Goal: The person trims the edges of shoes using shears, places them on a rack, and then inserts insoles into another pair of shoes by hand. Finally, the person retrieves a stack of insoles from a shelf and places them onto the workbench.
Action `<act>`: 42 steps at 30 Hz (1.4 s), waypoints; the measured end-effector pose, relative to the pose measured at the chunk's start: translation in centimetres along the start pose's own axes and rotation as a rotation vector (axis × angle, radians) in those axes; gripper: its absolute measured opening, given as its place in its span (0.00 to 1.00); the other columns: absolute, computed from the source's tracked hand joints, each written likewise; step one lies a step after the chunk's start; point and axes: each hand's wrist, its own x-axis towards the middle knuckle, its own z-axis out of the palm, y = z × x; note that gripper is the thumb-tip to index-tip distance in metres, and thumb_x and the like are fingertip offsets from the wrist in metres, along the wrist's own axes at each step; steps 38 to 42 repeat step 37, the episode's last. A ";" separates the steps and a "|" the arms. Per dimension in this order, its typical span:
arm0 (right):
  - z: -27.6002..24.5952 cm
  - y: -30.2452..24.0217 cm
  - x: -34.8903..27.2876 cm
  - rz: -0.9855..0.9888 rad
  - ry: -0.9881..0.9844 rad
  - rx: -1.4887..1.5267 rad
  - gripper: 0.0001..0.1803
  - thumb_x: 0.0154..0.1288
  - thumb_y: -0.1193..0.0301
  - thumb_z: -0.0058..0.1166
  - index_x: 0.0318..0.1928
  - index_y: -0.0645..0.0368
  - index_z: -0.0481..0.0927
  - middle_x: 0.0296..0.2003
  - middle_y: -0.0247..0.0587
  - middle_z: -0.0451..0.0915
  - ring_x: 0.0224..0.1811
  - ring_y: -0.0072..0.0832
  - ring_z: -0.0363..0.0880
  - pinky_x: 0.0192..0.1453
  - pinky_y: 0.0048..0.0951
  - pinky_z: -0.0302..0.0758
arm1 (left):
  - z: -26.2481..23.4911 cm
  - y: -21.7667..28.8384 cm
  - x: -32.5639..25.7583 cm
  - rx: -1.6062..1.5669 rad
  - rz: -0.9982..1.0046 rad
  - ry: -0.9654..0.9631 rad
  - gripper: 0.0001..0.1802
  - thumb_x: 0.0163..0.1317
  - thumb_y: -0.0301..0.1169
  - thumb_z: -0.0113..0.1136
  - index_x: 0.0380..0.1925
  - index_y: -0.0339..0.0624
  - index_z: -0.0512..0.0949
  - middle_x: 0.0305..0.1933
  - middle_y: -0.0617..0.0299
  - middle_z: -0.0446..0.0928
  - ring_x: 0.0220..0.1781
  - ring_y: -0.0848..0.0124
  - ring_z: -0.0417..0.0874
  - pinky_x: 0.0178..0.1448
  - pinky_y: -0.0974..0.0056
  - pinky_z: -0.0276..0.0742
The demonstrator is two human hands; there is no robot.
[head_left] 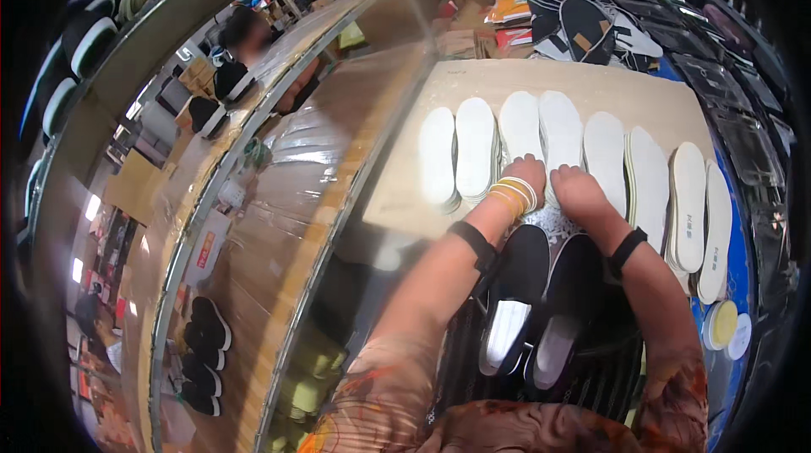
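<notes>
Head view, looking down on a workshop surface of pale board: left hand and right hand pressed side by side onto the near ends of two white insoles in the middle of a row of stacked white insoles; fingers laid flat and curled downward, gripping nothing that shows, though fingertips partly hidden by the knuckles; two black shoes lying just below the wrists, pale linings upward; yellow bangles on the left wrist, black straps on both. Risks, as a judgement: tall, leaning stacks near the right edge liable to slide if nudged by a forearm; pairs easily mixed between neighbouring piles; shoes close to the near rim, apt to be knocked off by an elbow.
</notes>
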 end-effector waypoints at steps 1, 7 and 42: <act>0.5 0.2 0.0 0.008 0.005 -0.001 0.05 0.46 0.76 0.46 0.27 0.60 0.71 0.27 0.46 0.72 0.32 0.38 0.73 0.34 0.35 0.73 | 0.1 0.4 0.1 0.058 -0.019 0.019 0.18 0.46 0.36 0.57 0.35 0.35 0.73 0.41 0.45 0.72 0.44 0.52 0.75 0.50 0.56 0.72; 2.2 2.8 -0.2 0.063 0.140 0.115 0.03 0.46 0.77 0.44 0.25 0.59 0.71 0.25 0.44 0.71 0.31 0.39 0.73 0.34 0.38 0.71 | -0.4 -1.4 1.7 -0.015 0.010 -0.024 0.15 0.50 0.39 0.55 0.32 0.40 0.75 0.42 0.46 0.72 0.43 0.51 0.75 0.49 0.54 0.71; -26.2 -5.9 -30.5 1.150 0.220 1.161 0.19 0.55 0.73 0.52 0.50 0.62 0.72 0.43 0.41 0.77 0.32 0.23 0.79 0.31 0.17 0.77 | -11.2 0.8 -40.4 -0.993 -0.673 0.364 0.20 0.57 0.41 0.53 0.41 0.35 0.74 0.23 0.57 0.76 0.08 0.73 0.70 0.08 0.75 0.65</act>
